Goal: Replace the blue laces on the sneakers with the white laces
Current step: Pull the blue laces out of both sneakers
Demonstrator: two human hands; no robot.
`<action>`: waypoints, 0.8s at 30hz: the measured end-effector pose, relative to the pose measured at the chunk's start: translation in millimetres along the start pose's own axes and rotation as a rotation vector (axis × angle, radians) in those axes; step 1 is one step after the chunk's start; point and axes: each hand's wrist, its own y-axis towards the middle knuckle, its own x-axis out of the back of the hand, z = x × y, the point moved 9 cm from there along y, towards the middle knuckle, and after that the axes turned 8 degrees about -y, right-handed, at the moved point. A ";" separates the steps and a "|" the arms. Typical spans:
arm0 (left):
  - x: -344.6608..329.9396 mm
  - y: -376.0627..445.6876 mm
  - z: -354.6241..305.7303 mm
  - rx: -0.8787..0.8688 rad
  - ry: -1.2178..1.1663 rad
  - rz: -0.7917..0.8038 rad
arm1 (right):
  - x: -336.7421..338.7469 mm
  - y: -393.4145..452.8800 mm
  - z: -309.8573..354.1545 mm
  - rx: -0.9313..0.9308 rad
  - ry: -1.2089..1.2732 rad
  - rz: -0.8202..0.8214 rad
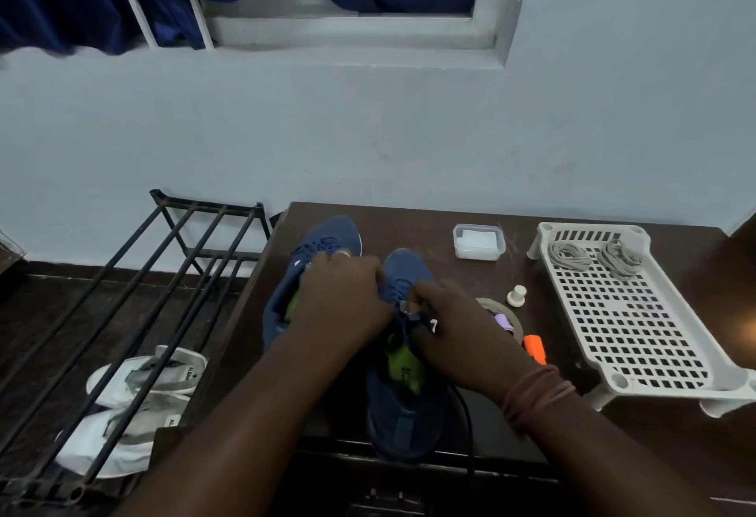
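Note:
Two blue sneakers stand on the dark table, toes away from me. The right sneaker (405,406) is nearest, with a green insole showing and a blue lace (466,418) trailing off its right side over the table edge. My left hand (343,295) lies over its laced part, fingers curled at the lacing. My right hand (454,328) pinches the blue lace beside the eyelets. The left sneaker (323,242) sits behind my left hand, still laced in blue. Two bundles of white laces (593,258) lie in the white plastic tray (638,332) at the right.
A small clear lidded box (478,246), a white knob (517,295), a tape roll (501,312) and an orange marker (536,349) lie between the sneakers and the tray. A black metal rack (135,291) stands left of the table, with white slippers (139,406) under it.

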 end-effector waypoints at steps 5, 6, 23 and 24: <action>-14.6 -3.6 3.8 0.065 -0.117 0.158 | 0.4 8.7 -2.9 -0.005 0.017 0.052; -13.9 -3.2 5.3 0.066 -0.106 0.144 | 4.1 10.8 -2.0 0.013 0.031 0.062; -16.2 1.3 29.6 0.180 -0.183 0.116 | 60.1 4.2 -12.8 -0.328 1.352 0.066; -16.5 1.1 29.8 0.182 -0.185 0.123 | 71.1 3.7 -7.9 -0.269 1.366 0.036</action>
